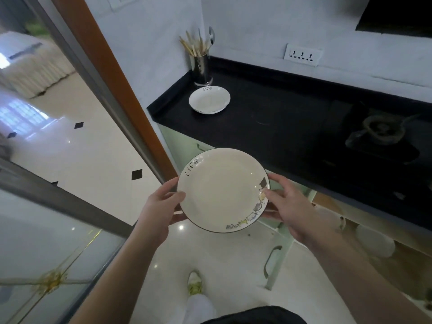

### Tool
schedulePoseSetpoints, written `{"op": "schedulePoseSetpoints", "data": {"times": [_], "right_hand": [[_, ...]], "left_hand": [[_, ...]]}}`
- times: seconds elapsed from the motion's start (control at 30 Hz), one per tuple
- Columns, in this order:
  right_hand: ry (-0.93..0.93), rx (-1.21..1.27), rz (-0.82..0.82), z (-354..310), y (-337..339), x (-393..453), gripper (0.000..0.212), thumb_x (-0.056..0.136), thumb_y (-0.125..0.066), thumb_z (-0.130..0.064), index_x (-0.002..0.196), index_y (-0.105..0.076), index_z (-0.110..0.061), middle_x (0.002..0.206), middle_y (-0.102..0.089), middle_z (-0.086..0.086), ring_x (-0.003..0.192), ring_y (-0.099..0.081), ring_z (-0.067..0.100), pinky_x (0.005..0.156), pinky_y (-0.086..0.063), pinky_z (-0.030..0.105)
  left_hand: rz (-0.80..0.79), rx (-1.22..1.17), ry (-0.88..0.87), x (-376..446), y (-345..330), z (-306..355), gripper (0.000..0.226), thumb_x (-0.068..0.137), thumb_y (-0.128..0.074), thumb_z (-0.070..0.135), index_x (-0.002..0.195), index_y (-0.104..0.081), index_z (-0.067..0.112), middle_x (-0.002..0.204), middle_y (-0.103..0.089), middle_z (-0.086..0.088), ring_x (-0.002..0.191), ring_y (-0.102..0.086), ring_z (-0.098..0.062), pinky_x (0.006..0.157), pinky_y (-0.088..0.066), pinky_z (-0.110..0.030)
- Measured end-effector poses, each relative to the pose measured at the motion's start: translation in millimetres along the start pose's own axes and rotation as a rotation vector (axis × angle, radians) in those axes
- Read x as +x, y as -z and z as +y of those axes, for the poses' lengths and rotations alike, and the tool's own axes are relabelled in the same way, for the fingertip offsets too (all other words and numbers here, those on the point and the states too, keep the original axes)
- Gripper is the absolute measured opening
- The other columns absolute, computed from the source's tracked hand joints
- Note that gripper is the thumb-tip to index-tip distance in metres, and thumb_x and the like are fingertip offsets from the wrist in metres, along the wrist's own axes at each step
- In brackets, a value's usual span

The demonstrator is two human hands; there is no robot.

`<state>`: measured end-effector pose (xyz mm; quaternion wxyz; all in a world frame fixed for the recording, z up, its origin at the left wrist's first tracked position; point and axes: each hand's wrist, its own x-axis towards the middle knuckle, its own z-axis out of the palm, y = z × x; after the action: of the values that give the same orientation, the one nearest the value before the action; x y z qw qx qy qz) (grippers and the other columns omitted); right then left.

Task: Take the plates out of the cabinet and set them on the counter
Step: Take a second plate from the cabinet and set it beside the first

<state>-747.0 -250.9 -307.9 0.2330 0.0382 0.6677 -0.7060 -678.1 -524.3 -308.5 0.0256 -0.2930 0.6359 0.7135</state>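
Observation:
I hold a cream plate [222, 189] with a dark rim, the word "life" and small drawings along its edge, level in front of me, below the counter's front edge. My left hand [161, 206] grips its left rim and my right hand [287, 204] grips its right rim. A second matching plate [209, 99] rests on the black counter [280, 127] near its far left corner. The cabinet [374, 249] under the counter stands open at the right, with pale dishes blurred inside.
A metal utensil holder [201, 66] with chopsticks and a spoon stands behind the counter plate. A gas stove [383, 134] occupies the counter's right side. The green cabinet door [278, 256] hangs open beside my right arm. A glass door and orange frame stand to the left.

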Motion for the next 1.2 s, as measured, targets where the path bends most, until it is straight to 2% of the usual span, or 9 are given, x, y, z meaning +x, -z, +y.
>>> {"op": "schedulePoseSetpoints", "data": {"times": [0.1, 0.27, 0.47, 0.67, 0.8, 1.0, 1.03, 1.1, 1.2], "right_hand": [[0.014, -0.02, 0.046, -2, -34, 22, 0.029, 0.098, -0.05, -0.009, 0.107, -0.058, -0.035, 0.085, -0.075, 0.005, 0.076, -0.074, 0.022, 0.059, -0.058, 0.026], [0.035, 0.0, 0.16, -11, -83, 57, 0.03, 0.099, -0.048, -0.009, 0.124, -0.053, -0.026, 0.098, -0.072, 0.011, 0.08, -0.074, 0.022, 0.059, -0.058, 0.024], [0.052, -0.028, 0.31, -19, -91, 82, 0.032, 0.098, -0.05, -0.011, 0.127, -0.054, -0.023, 0.091, -0.075, 0.005, 0.079, -0.074, 0.021, 0.061, -0.058, 0.024], [0.018, -0.022, 0.449, -18, -52, 104, 0.034, 0.097, -0.051, -0.011, 0.128, -0.052, -0.025, 0.087, -0.076, -0.005, 0.077, -0.073, 0.013, 0.058, -0.056, 0.02], [-0.007, 0.014, 0.519, -19, -14, 136, 0.036, 0.097, -0.05, -0.011, 0.13, -0.051, -0.026, 0.089, -0.075, -0.002, 0.079, -0.074, 0.015, 0.058, -0.056, 0.02], [-0.058, 0.01, 0.548, -22, 41, 214, 0.038, 0.097, -0.05, -0.015, 0.132, -0.051, -0.03, 0.097, -0.075, 0.0, 0.084, -0.074, 0.018, 0.074, -0.061, 0.038], [-0.076, -0.001, 0.55, -22, 49, 225, 0.037, 0.097, -0.051, -0.016, 0.131, -0.051, -0.032, 0.096, -0.075, -0.003, 0.084, -0.074, 0.016, 0.074, -0.061, 0.037], [-0.093, -0.063, 0.565, -22, 63, 249, 0.035, 0.098, -0.051, -0.019, 0.129, -0.05, -0.035, 0.092, -0.074, -0.006, 0.08, -0.072, 0.007, 0.063, -0.06, 0.025], [-0.115, -0.161, 0.586, -21, 85, 283, 0.034, 0.098, -0.05, -0.022, 0.128, -0.048, -0.038, 0.09, -0.071, -0.01, 0.076, -0.068, -0.005, 0.05, -0.051, 0.012]], "left_hand": [[-0.032, 0.026, 0.003, 37, 26, 15, 0.037, 0.08, -0.064, 0.015, 0.103, -0.072, 0.042, 0.092, -0.076, -0.004, 0.074, -0.074, -0.023, 0.063, -0.059, -0.037], [-0.119, 0.061, -0.033, 97, 54, 63, 0.037, 0.088, -0.059, 0.007, 0.11, -0.071, 0.035, 0.092, -0.076, 0.0, 0.077, -0.074, -0.021, 0.062, -0.06, -0.036], [-0.248, 0.082, -0.002, 150, 44, 94, 0.028, 0.095, -0.055, 0.021, 0.09, -0.076, 0.038, 0.082, -0.076, 0.001, 0.07, -0.073, -0.018, 0.055, -0.058, -0.031], [-0.373, 0.142, 0.042, 197, -9, 97, 0.028, 0.095, -0.05, 0.025, 0.103, -0.073, 0.039, 0.092, -0.076, -0.001, 0.081, -0.074, -0.022, 0.061, -0.058, -0.035], [-0.443, 0.168, 0.051, 238, -56, 101, 0.023, 0.092, -0.055, 0.03, 0.105, -0.072, 0.039, 0.094, -0.076, -0.002, 0.083, -0.074, -0.023, 0.061, -0.058, -0.034], [-0.471, 0.198, 0.078, 308, -116, 110, 0.026, 0.099, -0.051, 0.024, 0.11, -0.07, 0.039, 0.102, -0.076, 0.0, 0.091, -0.074, -0.021, 0.062, -0.059, -0.034], [-0.47, 0.208, 0.086, 318, -124, 112, 0.026, 0.099, -0.051, 0.024, 0.111, -0.07, 0.038, 0.104, -0.076, -0.001, 0.093, -0.073, -0.022, 0.064, -0.059, -0.034], [-0.454, 0.215, 0.101, 336, -141, 115, 0.027, 0.1, -0.05, 0.022, 0.11, -0.069, 0.038, 0.107, -0.075, -0.001, 0.096, -0.072, -0.021, 0.066, -0.06, -0.035], [-0.407, 0.249, 0.141, 361, -164, 111, 0.028, 0.1, -0.05, 0.021, 0.116, -0.067, 0.038, 0.112, -0.073, 0.001, 0.097, -0.072, -0.019, 0.071, -0.061, -0.038]]}}
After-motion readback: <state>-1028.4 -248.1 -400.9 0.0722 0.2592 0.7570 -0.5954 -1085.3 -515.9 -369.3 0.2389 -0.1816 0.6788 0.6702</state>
